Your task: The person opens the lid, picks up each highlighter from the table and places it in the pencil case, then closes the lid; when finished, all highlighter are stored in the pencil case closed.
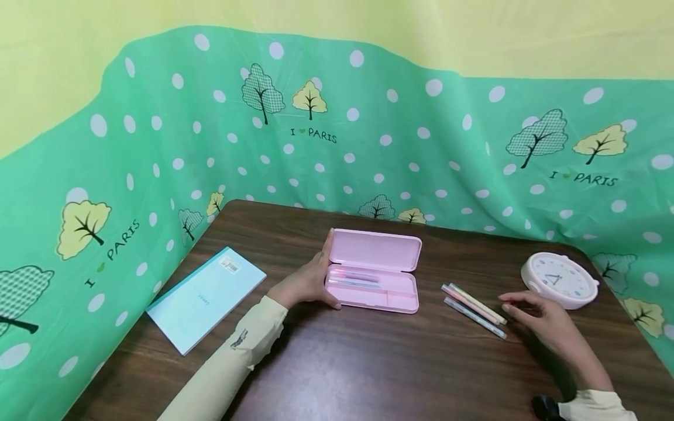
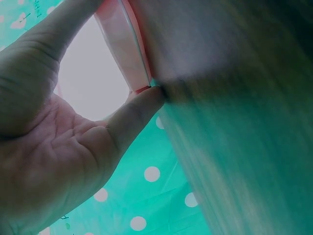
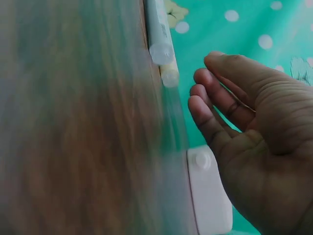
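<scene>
A pink pencil case (image 1: 374, 301) lies with its lid (image 1: 375, 250) raised in the middle of the table. Several pens (image 1: 355, 278) are in its long compartment. At the case's left end, my left hand (image 1: 308, 280) grips it, thumb by the near corner and fingers along the lid side; the left wrist view shows the pink case (image 2: 124, 44) between them. To the right lie several loose pens (image 1: 474, 307), one grey and apart from the others. Beside their right ends hovers my right hand (image 1: 542, 318), fingers loosely bent and holding nothing. Pen ends (image 3: 161, 53) show past its fingertips in the right wrist view.
A light blue notebook (image 1: 205, 304) lies at the left of the brown table (image 1: 337, 368). Behind my right hand rests a white round clock (image 1: 560, 278), near the table's right edge. A green dotted curtain (image 1: 316, 169) hangs along the back and sides.
</scene>
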A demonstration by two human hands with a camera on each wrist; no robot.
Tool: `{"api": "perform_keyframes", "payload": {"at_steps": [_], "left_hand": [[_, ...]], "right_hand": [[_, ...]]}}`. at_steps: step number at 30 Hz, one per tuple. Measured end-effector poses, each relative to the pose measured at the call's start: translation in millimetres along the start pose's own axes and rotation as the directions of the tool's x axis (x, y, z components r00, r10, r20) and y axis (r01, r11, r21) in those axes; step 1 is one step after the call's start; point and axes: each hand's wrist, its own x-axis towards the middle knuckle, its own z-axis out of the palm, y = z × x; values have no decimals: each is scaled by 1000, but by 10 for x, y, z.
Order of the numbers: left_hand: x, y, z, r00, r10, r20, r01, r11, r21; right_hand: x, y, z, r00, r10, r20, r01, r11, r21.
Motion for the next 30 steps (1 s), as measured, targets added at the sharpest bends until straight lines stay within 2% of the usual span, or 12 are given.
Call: {"api": "perform_keyframes", "payload": {"at_steps": [5,10,13,16,17,21,23,24,28,29,30], "left_hand": [[-49,106,-56,1000,-23,9,23,1000,-4],[-35,42,-56,1000,13,-4,-13,1000,-2],[-18,-6,-64,1000,18,-11,-18,1000,2],[-21,35,-86,1000,-5,-5,5,1000,-8],[2,-23,-58,1000,5,-14,-5,1000,6],[-22,59,-62,1000,-17,-4,18,1000,19],[4,-21,-18,1000,2,-14,-2,1000,26],[14,-35,-2,1000,-6,-6,6,1000,20],[141,-370,167,1000,15,-22,-14,999,39],[165,-422,199,1000,8,-22,-7,999,44],[165,-413,200,1000,3,-17,-2,999,44]], "right_hand": [[-43,34,-35,998,39,44,-40,999,32],[10,12,-58,994,76,80,-77,997,6],[47,-3,-57,991,91,96,-91,996,-13],[55,-17,-35,991,91,100,-89,996,-24],[53,-22,-26,991,92,101,-90,996,-25],[34,-26,-12,986,110,126,-107,994,-31],[24,-20,-11,982,127,139,-123,992,-35],[18,-13,-10,981,132,143,-129,991,-36],[-4,14,12,981,136,137,-132,991,-34],[-11,21,21,982,136,134,-133,991,-33],[-16,30,32,982,136,128,-133,991,-29]]}}
